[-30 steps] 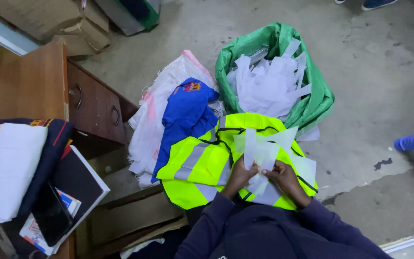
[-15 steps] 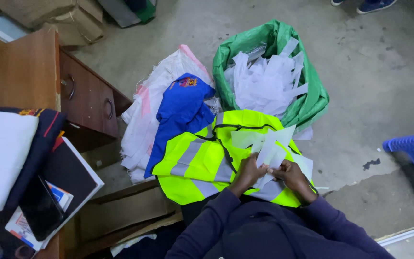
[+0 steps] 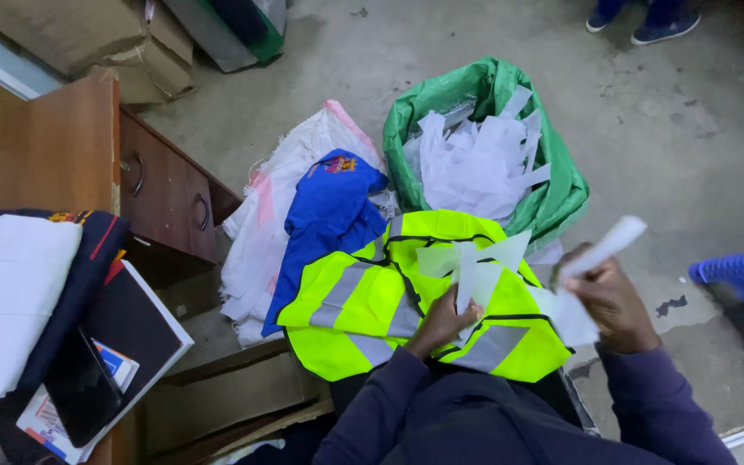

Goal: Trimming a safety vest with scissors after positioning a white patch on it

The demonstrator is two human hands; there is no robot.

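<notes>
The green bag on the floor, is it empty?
No, the green bag is open and filled with white strips that reach up to its rim.

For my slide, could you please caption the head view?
Left hand rests on a high-visibility vest while the right hand lifts a white strip.

This looks like a small garment or tailoring workshop, though the downward view shows little of the room. A bare concrete floor (image 3: 665,112) fills the upper right of the frame. At centre lies a fluorescent yellow safety vest (image 3: 363,297) with grey reflective bands, beside a blue garment (image 3: 325,211). Above it a green sack (image 3: 553,194) brims with white cloth offcuts (image 3: 475,164). A wooden counter (image 3: 40,155) with drawers stands at left, cardboard boxes (image 3: 88,34) in the upper left.
</notes>
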